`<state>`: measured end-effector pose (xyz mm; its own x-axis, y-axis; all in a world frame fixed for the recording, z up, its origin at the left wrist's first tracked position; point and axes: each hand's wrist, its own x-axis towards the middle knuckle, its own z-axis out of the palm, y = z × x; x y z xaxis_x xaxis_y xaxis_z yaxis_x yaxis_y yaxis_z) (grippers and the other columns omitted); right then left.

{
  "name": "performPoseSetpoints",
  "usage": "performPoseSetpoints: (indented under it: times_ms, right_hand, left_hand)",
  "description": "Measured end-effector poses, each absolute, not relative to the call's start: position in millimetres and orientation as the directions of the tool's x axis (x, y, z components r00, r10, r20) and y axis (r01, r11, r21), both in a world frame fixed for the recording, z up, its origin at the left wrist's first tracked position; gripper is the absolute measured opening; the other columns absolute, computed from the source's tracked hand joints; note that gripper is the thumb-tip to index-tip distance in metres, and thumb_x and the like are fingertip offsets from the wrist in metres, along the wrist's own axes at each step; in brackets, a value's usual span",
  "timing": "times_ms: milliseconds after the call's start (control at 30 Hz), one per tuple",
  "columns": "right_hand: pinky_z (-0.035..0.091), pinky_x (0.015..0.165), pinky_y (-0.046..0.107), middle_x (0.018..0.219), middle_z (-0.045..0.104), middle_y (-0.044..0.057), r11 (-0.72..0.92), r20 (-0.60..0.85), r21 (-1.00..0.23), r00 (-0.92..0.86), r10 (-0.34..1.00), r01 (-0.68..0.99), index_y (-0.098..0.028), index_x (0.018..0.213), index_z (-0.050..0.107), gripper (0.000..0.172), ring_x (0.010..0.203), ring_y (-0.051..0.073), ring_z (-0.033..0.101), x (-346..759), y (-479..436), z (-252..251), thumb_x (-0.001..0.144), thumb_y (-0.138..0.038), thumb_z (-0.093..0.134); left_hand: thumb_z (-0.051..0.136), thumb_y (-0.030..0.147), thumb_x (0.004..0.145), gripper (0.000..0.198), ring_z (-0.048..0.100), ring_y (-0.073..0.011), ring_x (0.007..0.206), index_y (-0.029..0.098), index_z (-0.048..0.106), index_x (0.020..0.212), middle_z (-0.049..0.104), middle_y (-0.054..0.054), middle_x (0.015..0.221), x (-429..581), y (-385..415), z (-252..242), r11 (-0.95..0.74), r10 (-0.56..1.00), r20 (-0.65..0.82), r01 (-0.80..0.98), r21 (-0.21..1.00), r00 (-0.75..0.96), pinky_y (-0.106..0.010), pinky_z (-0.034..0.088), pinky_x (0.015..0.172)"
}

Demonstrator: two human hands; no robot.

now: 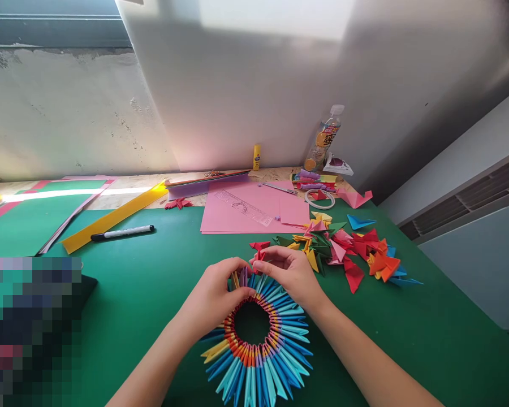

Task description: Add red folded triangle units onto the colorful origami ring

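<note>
A ring of folded paper pieces (258, 362), blue spikes outside with red, orange and yellow bands inside, lies on the green mat (144, 294). My left hand (214, 288) grips the ring's far rim, fingers closed on the pieces there. My right hand (290, 274) pinches a small red folded piece (259, 255) at the same rim, right beside the left fingers. A pile of loose folded triangles (348, 251) in red, orange, pink, green and blue lies just right of my right hand.
Pink paper sheets (246, 217) with a clear ruler (242, 207) lie beyond the ring. A black marker (122, 232) and a yellow strip (114, 217) sit at left. A glue stick (257, 156), a bottle (324, 138) and a tape ring (319, 199) stand at the back.
</note>
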<state>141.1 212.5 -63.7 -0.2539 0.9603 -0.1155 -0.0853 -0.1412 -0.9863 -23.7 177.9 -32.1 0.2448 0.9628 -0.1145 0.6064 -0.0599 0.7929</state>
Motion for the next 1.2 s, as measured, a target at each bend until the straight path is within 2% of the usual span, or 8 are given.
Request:
performPoseSetpoints:
  times_ms: [167, 367, 600, 867, 1033, 1200]
  right_hand:
    - [0.054, 0.072, 0.031, 0.079, 0.068, 0.004, -0.111, -0.098, -0.993, -0.285, 0.953, -0.031, -0.018, 0.077, 0.064, 0.024, 0.076, 0.020, 0.066, 141.5, 211.1, -61.1, 0.061, -0.031, 0.076]
    - [0.053, 0.071, 0.029, 0.076, 0.065, 0.000, -0.057, -0.056, -0.998, -0.326, 0.944, 0.008, -0.021, 0.095, 0.059, 0.035, 0.072, 0.016, 0.065, 142.8, 209.4, -57.2, 0.065, -0.029, 0.074]
    - [0.055, 0.071, 0.030, 0.082, 0.066, 0.002, -0.033, -0.040, -0.999, -0.351, 0.935, 0.025, -0.020, 0.081, 0.062, 0.024, 0.074, 0.017, 0.066, 145.1, 209.4, -52.6, 0.063, -0.029, 0.075]
    - [0.053, 0.071, 0.031, 0.084, 0.070, 0.004, 0.050, 0.014, -0.993, -0.317, 0.948, 0.104, -0.019, 0.082, 0.066, 0.016, 0.075, 0.018, 0.066, 147.6, 210.6, -54.0, 0.073, -0.031, 0.067]
    - [0.053, 0.074, 0.033, 0.081, 0.070, 0.004, 0.061, 0.027, -0.992, -0.292, 0.956, 0.108, -0.019, 0.078, 0.066, 0.014, 0.076, 0.020, 0.066, 147.5, 210.8, -55.6, 0.070, -0.031, 0.069]
    - [0.053, 0.074, 0.033, 0.080, 0.070, 0.004, 0.059, 0.024, -0.992, -0.293, 0.956, 0.111, -0.020, 0.077, 0.066, 0.012, 0.076, 0.021, 0.066, 147.0, 209.8, -53.7, 0.069, -0.029, 0.069]
  left_hand:
    - [0.060, 0.023, 0.073, 0.013, 0.054, -0.0154, 0.074, 0.020, 0.058, 0.086, 0.061, 0.002, 0.079, -23.7, 177.3, -32.4, -0.071, 0.963, -0.107, 0.616, 0.785, 0.247, -0.026, 0.041, 0.067]
    - [0.064, 0.024, 0.068, 0.019, 0.052, -0.0169, 0.072, 0.019, 0.055, 0.083, 0.058, 0.001, 0.079, -23.0, 176.3, -32.2, -0.113, 0.962, -0.097, 0.695, 0.710, 0.256, -0.027, 0.040, 0.063]
    - [0.063, 0.021, 0.068, 0.021, 0.052, -0.0182, 0.075, 0.021, 0.052, 0.085, 0.057, 0.000, 0.084, -24.9, 174.8, -32.8, -0.157, 0.949, -0.095, 0.712, 0.685, 0.300, -0.029, 0.041, 0.066]
    - [0.063, 0.022, 0.068, 0.025, 0.053, -0.0196, 0.078, 0.022, 0.049, 0.089, 0.057, -0.001, 0.088, -24.8, 174.1, -30.3, -0.151, 0.942, -0.135, 0.748, 0.647, 0.307, -0.030, 0.042, 0.069]
    - [0.063, 0.021, 0.066, 0.032, 0.054, -0.0208, 0.079, 0.022, 0.048, 0.094, 0.056, -0.001, 0.093, -23.2, 174.0, -27.4, -0.153, 0.932, -0.180, 0.791, 0.592, 0.315, -0.032, 0.043, 0.070]
    - [0.063, 0.021, 0.068, 0.031, 0.054, -0.0215, 0.081, 0.022, 0.047, 0.094, 0.056, -0.002, 0.094, -22.7, 174.7, -27.4, -0.146, 0.929, -0.194, 0.796, 0.587, 0.314, -0.032, 0.043, 0.070]
